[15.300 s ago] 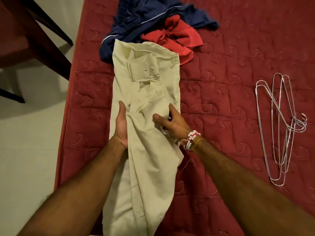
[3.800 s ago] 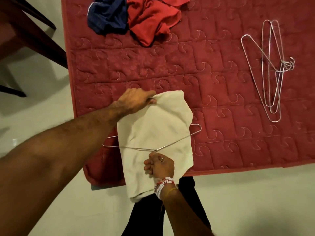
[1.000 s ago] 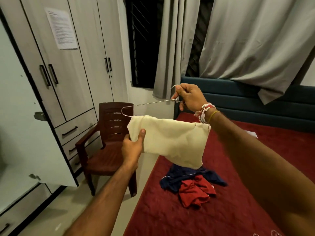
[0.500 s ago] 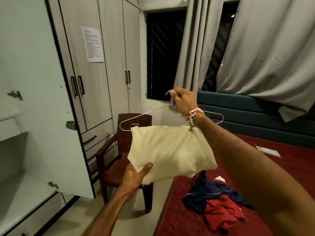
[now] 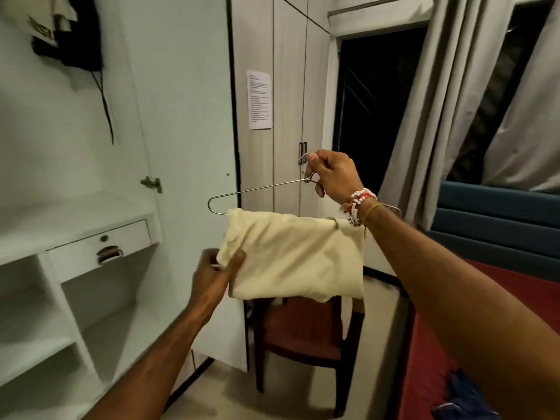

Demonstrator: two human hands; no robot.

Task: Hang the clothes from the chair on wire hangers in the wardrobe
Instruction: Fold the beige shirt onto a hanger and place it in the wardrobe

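One wire hanger (image 5: 257, 189) is held up in the air by the right hand (image 5: 330, 174), whose fingers are curled round its neck just below the hook. One cream garment (image 5: 297, 256) is folded over the hanger's lower bar and hangs beneath it. Its lower left corner is pinched between the thumb and fingers of the left hand (image 5: 215, 271). Both hands are thus occupied, and several beaded bracelets (image 5: 359, 206) are worn on the right wrist. One open wardrobe (image 5: 75, 213) is seen at the left, with one drawer (image 5: 100, 250) set under a ledge and open shelf compartments below it. Dark clothing (image 5: 75, 34) is hung at its upper left. One open door leaf (image 5: 188, 101) stands behind the hanger's rounded left end, and its outer edge is crossed by the wire in this view. One sheet of paper (image 5: 259, 100) is fixed to a closed door further back. One chair (image 5: 303, 334) is placed directly below the garment, between the door leaf and the red bed (image 5: 439, 328), on which one blue cloth (image 5: 466, 398) is partly seen. A strip of pale floor (image 5: 230, 389) is left open between the wardrobe's base and the chair legs.
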